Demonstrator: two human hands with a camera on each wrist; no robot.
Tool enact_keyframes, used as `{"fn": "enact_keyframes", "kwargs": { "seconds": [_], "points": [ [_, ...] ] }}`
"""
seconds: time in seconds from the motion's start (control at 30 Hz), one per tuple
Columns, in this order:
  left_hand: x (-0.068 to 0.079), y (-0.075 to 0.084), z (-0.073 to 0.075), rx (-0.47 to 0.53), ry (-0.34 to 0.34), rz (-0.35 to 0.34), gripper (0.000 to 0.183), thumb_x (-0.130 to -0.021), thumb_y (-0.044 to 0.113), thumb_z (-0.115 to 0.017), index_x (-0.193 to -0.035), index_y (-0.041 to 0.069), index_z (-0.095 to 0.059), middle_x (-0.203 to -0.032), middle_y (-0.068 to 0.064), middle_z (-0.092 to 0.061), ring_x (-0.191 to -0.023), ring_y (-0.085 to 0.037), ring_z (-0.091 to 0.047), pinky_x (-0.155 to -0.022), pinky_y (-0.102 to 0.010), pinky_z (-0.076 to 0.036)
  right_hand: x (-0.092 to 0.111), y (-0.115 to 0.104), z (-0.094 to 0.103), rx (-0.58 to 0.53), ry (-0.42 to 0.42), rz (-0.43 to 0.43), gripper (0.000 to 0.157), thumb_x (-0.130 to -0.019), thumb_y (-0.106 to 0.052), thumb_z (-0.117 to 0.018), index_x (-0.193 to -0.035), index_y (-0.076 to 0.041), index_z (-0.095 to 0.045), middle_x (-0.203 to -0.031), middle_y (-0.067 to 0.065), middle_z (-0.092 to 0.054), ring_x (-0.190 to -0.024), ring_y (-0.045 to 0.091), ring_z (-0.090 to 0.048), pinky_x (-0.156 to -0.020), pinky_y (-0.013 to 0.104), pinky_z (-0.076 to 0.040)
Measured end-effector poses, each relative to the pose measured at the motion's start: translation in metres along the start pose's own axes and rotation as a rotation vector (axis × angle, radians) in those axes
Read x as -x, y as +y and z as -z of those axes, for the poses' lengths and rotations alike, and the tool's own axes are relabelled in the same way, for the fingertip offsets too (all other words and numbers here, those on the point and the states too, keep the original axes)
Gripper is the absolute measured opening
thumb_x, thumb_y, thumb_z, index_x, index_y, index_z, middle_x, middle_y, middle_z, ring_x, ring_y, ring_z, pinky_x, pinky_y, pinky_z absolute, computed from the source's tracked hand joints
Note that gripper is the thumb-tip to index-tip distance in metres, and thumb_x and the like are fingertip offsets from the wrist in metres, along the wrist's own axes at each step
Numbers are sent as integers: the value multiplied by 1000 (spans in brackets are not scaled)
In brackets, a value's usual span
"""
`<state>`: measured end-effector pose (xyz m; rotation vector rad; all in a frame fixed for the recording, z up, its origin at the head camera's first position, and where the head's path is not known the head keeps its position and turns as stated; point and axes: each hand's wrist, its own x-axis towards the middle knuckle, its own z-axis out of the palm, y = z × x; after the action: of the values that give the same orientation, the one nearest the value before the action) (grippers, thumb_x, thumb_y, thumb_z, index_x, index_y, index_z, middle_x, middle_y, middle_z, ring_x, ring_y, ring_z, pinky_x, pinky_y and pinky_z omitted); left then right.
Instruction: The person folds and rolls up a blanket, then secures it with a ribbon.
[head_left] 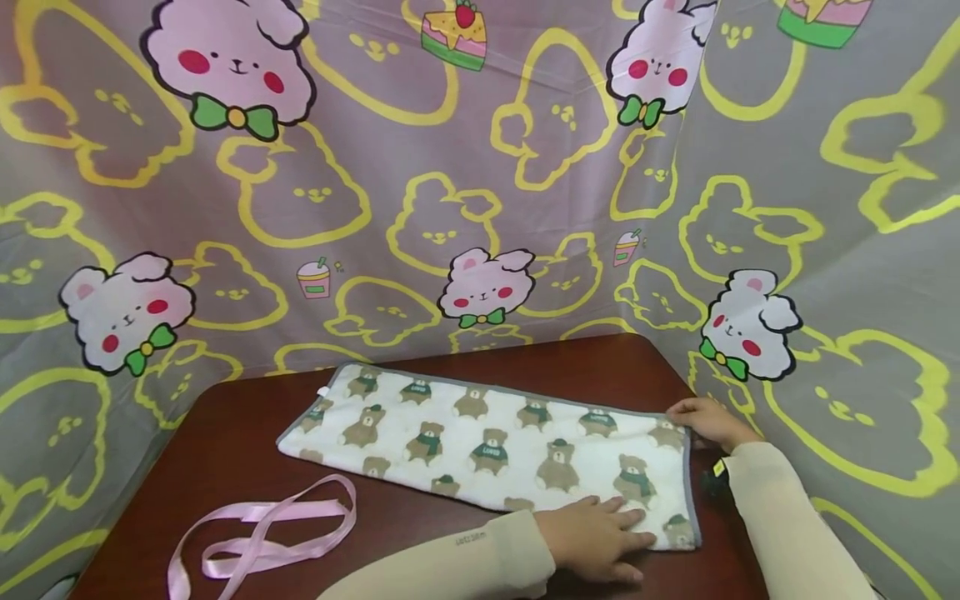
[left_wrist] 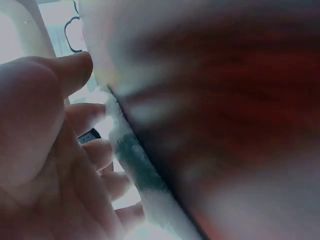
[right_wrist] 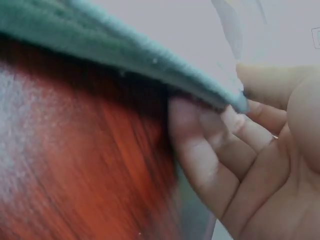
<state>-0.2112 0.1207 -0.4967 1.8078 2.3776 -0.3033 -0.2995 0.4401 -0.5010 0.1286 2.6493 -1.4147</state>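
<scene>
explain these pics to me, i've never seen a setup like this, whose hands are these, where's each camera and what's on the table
There is no machine here: a person works with two bare hands, wearing small cameras. The wide picture comes from the head, looking forward and down; the two close, blurry ones come from the left and right wrists.

On the dark red-brown table lie a bear-print cloth with a grey edge and, apart from it, a loosely looped pink ribbon. Cartoon-patterned fabric hangs behind.

The left hand rests on the cloth's near edge, fingers spread. The right hand pinches its far right corner.
</scene>
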Motion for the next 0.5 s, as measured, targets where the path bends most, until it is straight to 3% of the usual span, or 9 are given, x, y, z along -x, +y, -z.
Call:
{"fn": "enact_keyframes", "kwargs": {
  "seconds": [0.1, 0.17, 0.27, 0.33, 0.4, 0.5],
  "points": [
    [-4, 2, 3, 15, -8, -4, 55, -98, 59, -36, -150, 40, -33, -155, 16, -23, -141, -13, -24, -108, -34, -30, -4, 0, 0, 45, 17, 17, 30, -97, -11, -60, -115, 12, -59, -95, 12, -65, -79, 21, -63, -65, 40, -55],
    [-8, 2, 5, -1, 33, -19, 51, -98, 57, -41, -145, 38, -43, -150, 13, -36, -134, -14, -36, -102, -32, -36, -5, -1, 0, 84, 24, 22, 27, -96, -10, -61, -113, 12, -60, -95, 13, -64, -79, 21, -63, -64, 40, -55],
    [-16, 4, 8, -68, 121, -34, 40, -97, 54, -48, -131, 36, -58, -123, 11, -55, -107, -6, -51, -84, -25, -45, -6, -3, -1, 121, 31, 24, 25, -96, -8, -60, -111, 11, -60, -94, 13, -64, -78, 21, -62, -63, 41, -54],
    [-23, 7, 10, -115, 182, -19, 32, -95, 54, -53, -119, 35, -63, -102, 14, -55, -85, -2, -50, -70, -22, -46, -5, -5, -1, 128, 27, 15, 25, -97, -10, -59, -111, 11, -60, -93, 12, -63, -77, 21, -61, -63, 40, -54],
    [-30, 11, 12, -146, 219, 0, 30, -93, 54, -57, -114, 33, -63, -92, 13, -54, -75, -3, -49, -63, -22, -44, -3, -7, -1, 131, 21, -1, 27, -98, -15, -58, -110, 10, -61, -90, 10, -63, -76, 20, -61, -63, 39, -54],
    [-41, 17, 15, -146, 243, 15, 39, -90, 52, -62, -124, 32, -58, -89, 13, -56, -72, -2, -51, -60, -21, -44, 2, -11, 0, 121, -6, -31, 34, -101, -21, -54, -109, 11, -60, -87, 9, -62, -74, 19, -61, -64, 39, -54]
  ]
}}
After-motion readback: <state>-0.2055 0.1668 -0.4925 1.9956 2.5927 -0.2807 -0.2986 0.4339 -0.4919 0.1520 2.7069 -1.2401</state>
